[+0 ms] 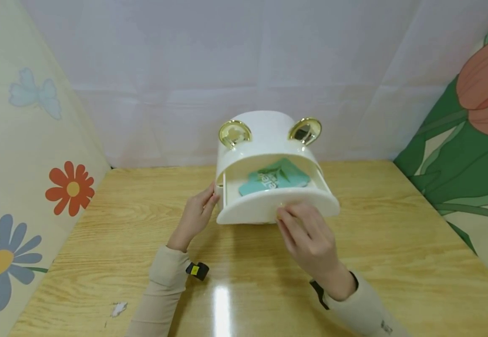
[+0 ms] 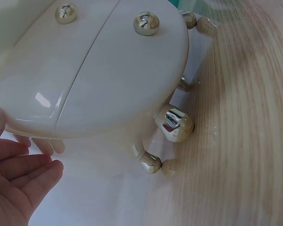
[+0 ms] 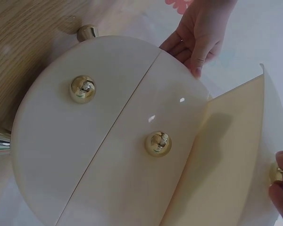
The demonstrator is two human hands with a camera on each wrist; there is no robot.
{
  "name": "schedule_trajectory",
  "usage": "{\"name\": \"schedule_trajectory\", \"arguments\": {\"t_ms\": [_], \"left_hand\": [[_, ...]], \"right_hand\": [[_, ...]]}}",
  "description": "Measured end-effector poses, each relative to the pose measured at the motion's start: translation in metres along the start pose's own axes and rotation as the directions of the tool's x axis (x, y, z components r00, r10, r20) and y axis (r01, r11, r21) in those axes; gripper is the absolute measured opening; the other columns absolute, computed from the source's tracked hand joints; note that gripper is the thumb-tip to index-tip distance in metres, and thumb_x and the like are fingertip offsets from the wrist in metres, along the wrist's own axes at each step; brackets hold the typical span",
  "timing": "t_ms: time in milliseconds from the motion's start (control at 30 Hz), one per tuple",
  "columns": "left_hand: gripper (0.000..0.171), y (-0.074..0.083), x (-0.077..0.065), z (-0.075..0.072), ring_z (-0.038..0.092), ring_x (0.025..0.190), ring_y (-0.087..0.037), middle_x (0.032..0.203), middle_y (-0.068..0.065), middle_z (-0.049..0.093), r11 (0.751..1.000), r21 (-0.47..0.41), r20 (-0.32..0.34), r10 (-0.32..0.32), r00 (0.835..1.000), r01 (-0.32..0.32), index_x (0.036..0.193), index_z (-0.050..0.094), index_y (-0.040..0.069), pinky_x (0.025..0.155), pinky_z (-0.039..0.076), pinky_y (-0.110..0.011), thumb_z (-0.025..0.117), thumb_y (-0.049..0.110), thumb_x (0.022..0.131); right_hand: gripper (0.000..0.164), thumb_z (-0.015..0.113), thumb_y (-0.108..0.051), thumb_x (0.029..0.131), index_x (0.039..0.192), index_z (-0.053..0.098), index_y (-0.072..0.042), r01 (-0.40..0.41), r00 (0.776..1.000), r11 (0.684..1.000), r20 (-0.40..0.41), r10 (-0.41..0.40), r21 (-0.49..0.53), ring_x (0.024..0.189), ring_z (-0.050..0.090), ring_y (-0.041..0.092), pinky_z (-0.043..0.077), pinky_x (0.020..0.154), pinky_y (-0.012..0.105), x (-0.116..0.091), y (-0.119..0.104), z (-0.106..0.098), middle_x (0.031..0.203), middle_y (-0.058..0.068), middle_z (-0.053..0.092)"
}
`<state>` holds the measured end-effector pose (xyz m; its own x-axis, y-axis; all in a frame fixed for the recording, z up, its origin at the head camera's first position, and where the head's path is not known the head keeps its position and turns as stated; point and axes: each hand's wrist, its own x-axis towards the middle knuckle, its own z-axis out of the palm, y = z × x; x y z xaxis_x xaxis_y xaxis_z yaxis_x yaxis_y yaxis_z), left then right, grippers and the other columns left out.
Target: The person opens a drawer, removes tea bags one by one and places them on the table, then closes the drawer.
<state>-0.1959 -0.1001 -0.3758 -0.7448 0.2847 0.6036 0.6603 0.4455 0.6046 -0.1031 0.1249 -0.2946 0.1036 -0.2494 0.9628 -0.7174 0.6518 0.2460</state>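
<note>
A round, glossy white storage box [image 1: 265, 128] stands on the table with its top drawer [image 1: 244, 210] pulled out toward me. Inside that drawer lies a green and teal packet [image 1: 277, 178] with white lettering. My right hand [image 1: 311, 238] pinches the gold knob [image 3: 276, 173] of this drawer between thumb and fingers. At the box's left side, my left hand [image 1: 195, 210] rests its fingers along the wall, its thumb at the front edge. Two lower drawers, with a middle knob [image 3: 158, 143] and a bottom knob [image 3: 82, 89], are closed.
Two gold ears [image 1: 226, 133] stick up from the box's top, and gold feet [image 2: 175, 123] carry it on the wooden table [image 1: 142, 201]. A white cloth [image 1: 176, 70] hangs behind. A small white mark [image 1: 119, 309] shows on the table at front left.
</note>
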Motion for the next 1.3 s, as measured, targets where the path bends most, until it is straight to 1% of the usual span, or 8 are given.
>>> {"name": "schedule_trajectory", "arguments": {"t_ms": [333,733,1000,1300], "left_hand": [[0.040,0.000,0.001,0.000,0.052,0.108,-0.029,0.120,-0.022,0.053,1.000,-0.001,0.009,-0.003,1.000,0.003,0.129,0.044,-0.009,0.085,0.049,-0.042,0.050,0.006,0.092],[0.037,-0.001,0.001,0.000,0.054,0.106,-0.030,0.119,-0.022,0.054,1.000,0.024,0.000,-0.005,1.000,0.005,0.127,0.047,-0.008,0.084,0.050,-0.042,0.049,0.006,0.093],[0.038,-0.001,0.001,0.000,0.053,0.106,-0.030,0.119,-0.022,0.054,1.000,0.016,-0.005,-0.005,1.000,0.005,0.127,0.047,-0.008,0.085,0.049,-0.043,0.050,0.006,0.092],[0.038,0.001,0.001,0.000,0.052,0.108,-0.030,0.121,-0.023,0.052,1.000,-0.013,0.002,-0.004,1.000,0.004,0.127,0.046,-0.010,0.085,0.049,-0.041,0.049,0.005,0.093]], "right_hand": [[0.017,0.059,-0.001,0.085,0.073,0.066,0.009,0.005,1.000,1.000,-0.009,-0.006,-0.009,0.062,0.056,0.029,0.051,0.051,0.036,-0.003,-0.001,-0.002,0.073,0.018,0.060],[0.021,0.058,-0.003,0.086,0.070,0.064,0.008,-0.003,1.000,1.000,-0.022,0.002,-0.026,0.061,0.055,0.029,0.051,0.051,0.037,0.001,-0.007,-0.007,0.071,0.018,0.060],[0.017,0.061,-0.003,0.085,0.072,0.066,0.008,-0.007,1.000,1.000,-0.025,0.006,-0.025,0.063,0.056,0.029,0.052,0.053,0.037,-0.007,-0.006,-0.007,0.073,0.018,0.061],[0.023,0.059,-0.004,0.086,0.068,0.065,0.008,-0.014,0.999,1.000,-0.036,0.013,-0.027,0.060,0.055,0.028,0.051,0.050,0.036,0.001,-0.012,-0.011,0.070,0.018,0.060]]}}
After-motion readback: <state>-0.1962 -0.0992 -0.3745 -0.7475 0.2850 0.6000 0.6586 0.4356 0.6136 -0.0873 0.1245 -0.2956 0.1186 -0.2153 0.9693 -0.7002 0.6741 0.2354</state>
